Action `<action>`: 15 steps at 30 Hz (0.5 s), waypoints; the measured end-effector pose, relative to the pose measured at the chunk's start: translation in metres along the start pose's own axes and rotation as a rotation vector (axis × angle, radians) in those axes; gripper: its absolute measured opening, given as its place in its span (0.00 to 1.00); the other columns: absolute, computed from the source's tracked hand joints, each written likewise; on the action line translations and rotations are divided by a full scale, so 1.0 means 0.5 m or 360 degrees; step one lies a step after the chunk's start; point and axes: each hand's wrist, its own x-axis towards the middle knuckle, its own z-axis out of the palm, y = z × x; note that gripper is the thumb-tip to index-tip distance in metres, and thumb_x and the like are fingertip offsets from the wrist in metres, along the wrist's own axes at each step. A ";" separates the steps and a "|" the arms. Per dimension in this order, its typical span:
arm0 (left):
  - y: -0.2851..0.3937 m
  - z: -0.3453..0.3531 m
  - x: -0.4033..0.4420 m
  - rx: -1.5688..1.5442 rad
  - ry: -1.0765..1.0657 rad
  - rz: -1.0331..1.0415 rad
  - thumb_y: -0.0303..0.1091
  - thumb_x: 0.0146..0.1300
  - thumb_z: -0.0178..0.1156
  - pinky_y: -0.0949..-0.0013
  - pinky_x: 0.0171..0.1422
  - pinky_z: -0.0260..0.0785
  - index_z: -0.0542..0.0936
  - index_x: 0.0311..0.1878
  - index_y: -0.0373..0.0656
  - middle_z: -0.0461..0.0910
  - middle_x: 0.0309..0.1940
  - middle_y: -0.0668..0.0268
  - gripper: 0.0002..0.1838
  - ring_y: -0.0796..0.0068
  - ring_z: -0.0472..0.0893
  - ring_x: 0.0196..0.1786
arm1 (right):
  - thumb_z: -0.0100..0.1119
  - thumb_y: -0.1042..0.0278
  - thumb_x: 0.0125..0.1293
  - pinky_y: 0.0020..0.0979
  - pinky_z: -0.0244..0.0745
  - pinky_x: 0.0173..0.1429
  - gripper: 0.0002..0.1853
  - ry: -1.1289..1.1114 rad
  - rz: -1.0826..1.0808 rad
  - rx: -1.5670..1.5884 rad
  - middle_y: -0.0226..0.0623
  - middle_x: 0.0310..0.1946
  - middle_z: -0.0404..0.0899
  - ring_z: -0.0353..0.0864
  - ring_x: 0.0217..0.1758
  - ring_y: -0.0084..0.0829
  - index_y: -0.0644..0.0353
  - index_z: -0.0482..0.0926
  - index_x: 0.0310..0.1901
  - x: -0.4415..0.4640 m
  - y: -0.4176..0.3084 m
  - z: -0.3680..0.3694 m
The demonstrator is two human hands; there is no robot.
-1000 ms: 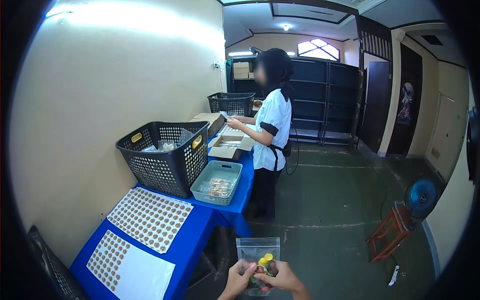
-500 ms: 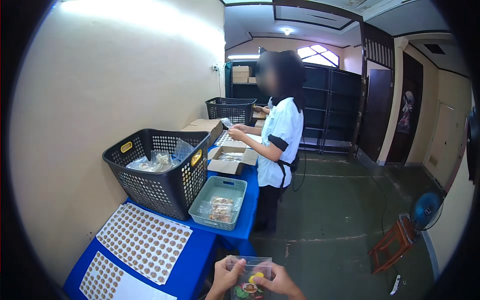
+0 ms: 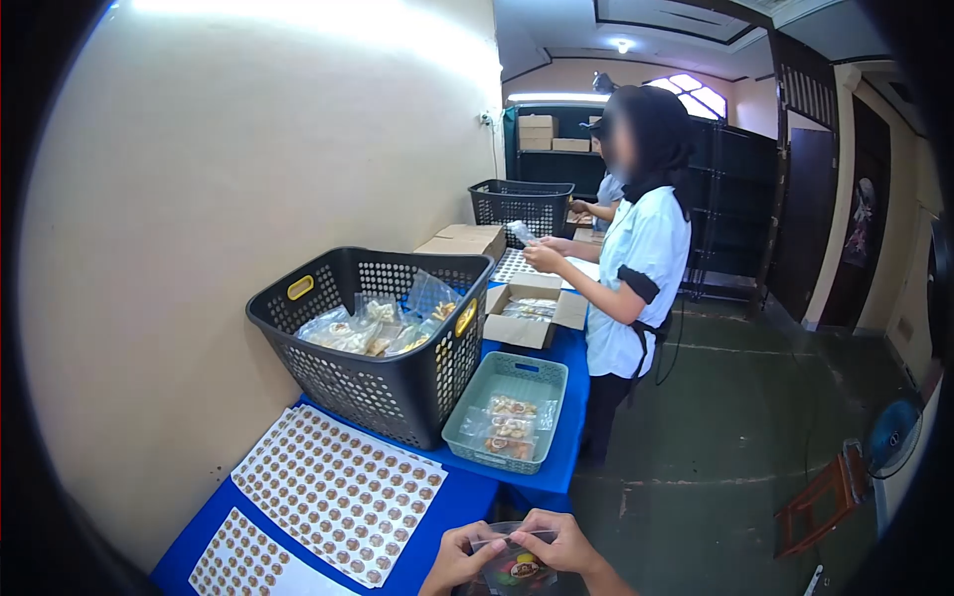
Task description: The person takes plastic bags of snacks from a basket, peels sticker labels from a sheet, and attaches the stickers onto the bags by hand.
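Note:
At the bottom of the view, my left hand (image 3: 460, 558) and my right hand (image 3: 558, 544) pinch the upper edge of a clear plastic pouch (image 3: 515, 570), thumbs close together near its middle. Inside are red, yellow and green pieces I cannot identify, and a round label sits on its front. To the left, on the blue-covered table (image 3: 452, 512), lie sheets of round stickers (image 3: 343, 487). A partly used sticker sheet (image 3: 243, 558) lies nearer to me. The pouch's lower end is cut off by the frame.
A large black basket (image 3: 373, 387) holds several filled pouches. Beside it stands a green basket (image 3: 554, 422) with several packets. An open carton (image 3: 522, 333) is behind. A co-worker (image 3: 651, 268) stands at the table holding a plastic bag. A fan (image 3: 892, 439) and wooden stool (image 3: 823, 502) are right.
My fingers have moved from the pouch's sides and front to its top edge, thumbs now together. The pouch sits lower and tilts differently. The view has turned left.

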 end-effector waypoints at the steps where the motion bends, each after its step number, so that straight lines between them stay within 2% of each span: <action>1: -0.018 -0.014 0.007 0.0018 0.0094 0.0060 0.30 0.54 0.55 0.81 0.30 0.61 0.74 0.32 0.36 0.73 0.23 0.67 0.07 0.84 0.70 0.27 | 0.55 0.69 0.54 0.23 0.69 0.37 0.07 -0.0113 0.0032 0.0048 0.34 0.26 0.75 0.75 0.31 0.22 0.65 0.76 0.32 0.007 0.006 0.002; 2: -0.033 -0.026 0.013 0.0036 0.0187 0.0121 0.29 0.52 0.57 0.82 0.24 0.58 0.77 0.23 0.35 0.72 0.16 0.69 0.07 0.87 0.68 0.20 | 0.55 0.69 0.54 0.23 0.69 0.37 0.07 -0.0124 0.0039 0.0057 0.34 0.26 0.75 0.75 0.31 0.22 0.65 0.76 0.32 0.015 0.008 0.003; 4: -0.039 -0.041 0.018 0.0129 0.0243 0.0130 0.28 0.51 0.58 0.81 0.27 0.60 0.78 0.25 0.34 0.74 0.20 0.67 0.06 0.84 0.70 0.23 | 0.54 0.68 0.56 0.23 0.69 0.38 0.09 -0.0172 0.0067 0.0303 0.34 0.28 0.76 0.75 0.33 0.22 0.64 0.76 0.35 0.033 0.009 0.005; 6: -0.034 -0.043 0.026 0.0016 0.0387 0.0119 0.28 0.52 0.57 0.81 0.27 0.60 0.78 0.24 0.34 0.75 0.20 0.65 0.07 0.83 0.71 0.23 | 0.53 0.67 0.57 0.23 0.69 0.38 0.10 -0.0227 0.0082 0.0269 0.35 0.30 0.77 0.75 0.33 0.22 0.63 0.76 0.37 0.051 0.017 -0.004; 7: -0.047 -0.053 0.029 -0.0003 0.0325 0.0089 0.28 0.52 0.57 0.79 0.32 0.64 0.78 0.30 0.34 0.76 0.24 0.65 0.07 0.80 0.74 0.29 | 0.52 0.67 0.57 0.23 0.69 0.39 0.10 -0.0193 0.0085 0.0224 0.35 0.30 0.77 0.75 0.33 0.22 0.63 0.76 0.37 0.061 0.024 -0.006; 8: -0.043 -0.053 0.036 0.0005 0.0346 0.0085 0.28 0.52 0.57 0.79 0.32 0.64 0.78 0.30 0.34 0.76 0.24 0.65 0.07 0.80 0.74 0.29 | 0.52 0.67 0.57 0.23 0.69 0.39 0.10 -0.0162 0.0088 0.0179 0.36 0.30 0.77 0.75 0.33 0.22 0.63 0.76 0.37 0.073 0.032 -0.009; 10: -0.032 -0.046 0.054 -0.0312 0.0331 0.0019 0.29 0.53 0.57 0.76 0.40 0.65 0.76 0.38 0.34 0.76 0.31 0.64 0.10 0.77 0.74 0.35 | 0.50 0.67 0.59 0.22 0.69 0.39 0.11 -0.0138 0.0043 0.0165 0.37 0.31 0.77 0.75 0.33 0.22 0.65 0.76 0.36 0.099 0.050 -0.014; 11: -0.038 -0.049 0.065 -0.0384 0.0194 0.0004 0.30 0.52 0.58 0.74 0.45 0.64 0.74 0.43 0.35 0.75 0.37 0.64 0.15 0.77 0.73 0.40 | 0.49 0.67 0.60 0.22 0.70 0.39 0.11 0.0001 0.0047 0.0426 0.37 0.31 0.77 0.75 0.33 0.23 0.65 0.76 0.36 0.113 0.059 -0.016; 12: -0.046 -0.050 0.077 -0.0380 0.0220 0.0002 0.30 0.52 0.58 0.74 0.45 0.64 0.74 0.43 0.35 0.75 0.37 0.64 0.15 0.77 0.73 0.40 | 0.48 0.66 0.60 0.22 0.70 0.39 0.12 0.0142 0.0056 0.0687 0.37 0.31 0.77 0.75 0.33 0.23 0.66 0.75 0.36 0.127 0.067 -0.019; 14: -0.061 -0.046 0.099 0.0188 0.0198 -0.0110 0.33 0.51 0.59 0.76 0.43 0.65 0.74 0.42 0.35 0.75 0.36 0.64 0.16 0.81 0.72 0.38 | 0.47 0.65 0.61 0.24 0.72 0.38 0.12 0.0217 0.0136 0.0890 0.38 0.31 0.77 0.75 0.33 0.24 0.66 0.74 0.37 0.162 0.076 -0.029; 15: -0.066 -0.039 0.111 0.0147 0.0305 -0.0323 0.34 0.50 0.61 0.79 0.39 0.65 0.74 0.42 0.35 0.76 0.32 0.66 0.17 0.84 0.72 0.34 | 0.47 0.65 0.61 0.25 0.72 0.38 0.12 0.0254 0.0177 0.0954 0.39 0.32 0.77 0.75 0.32 0.23 0.66 0.73 0.38 0.180 0.090 -0.034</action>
